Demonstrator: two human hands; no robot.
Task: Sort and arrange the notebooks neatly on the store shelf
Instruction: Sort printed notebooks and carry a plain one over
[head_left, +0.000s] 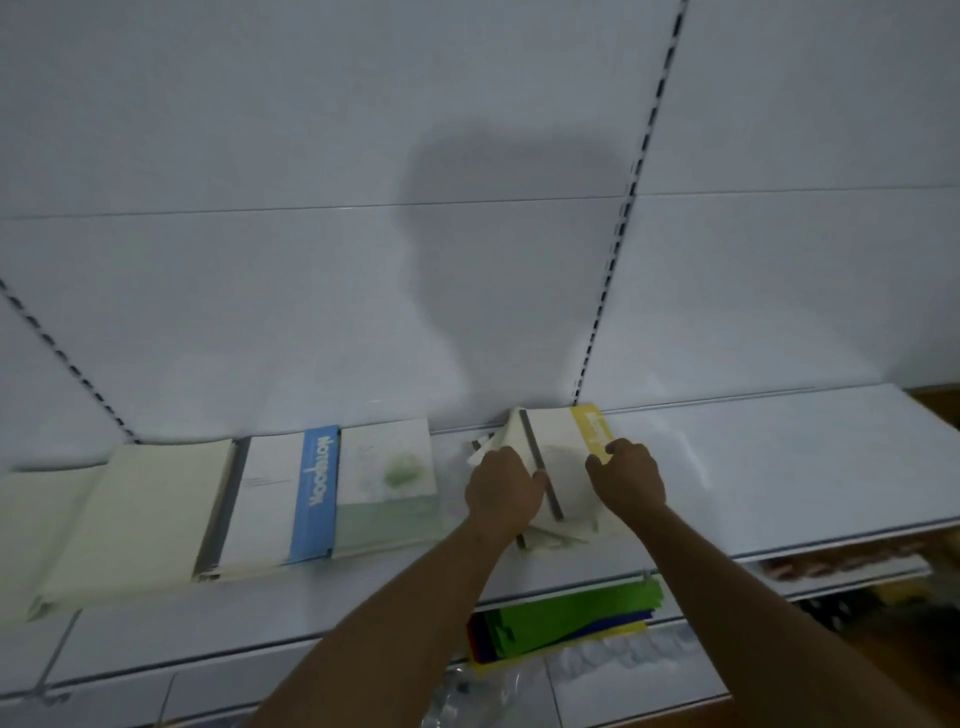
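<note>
Both hands work one pile. Left hand (501, 488) has its fingers curled over the near-left edge of the top notebook (558, 457), thumb by the dark spine strip. Right hand (626, 475) curls over the right edge, on the yellow band (592, 428). Judgement: a grip from both sides lets the book be squared or lifted without it twisting.

Under it: a loose pile (540, 532) of pale notebooks, corners fanned out at odd angles, not yet aligned. Pile sits mid-shelf (779, 467), near the back panel.

Left of the hands, flat and side by side: green-tinted notebook (387, 486), then blue-banded notebook (283, 493), then cream notebook (140, 519), edges roughly parallel. Judgement: sorted row; the pile probably feeds it.

Below the front lip: coloured sheets (566, 618) on a lower shelf, green on top.

Far: white back panel (311, 156), slotted upright (618, 234), shadow of the person.
</note>
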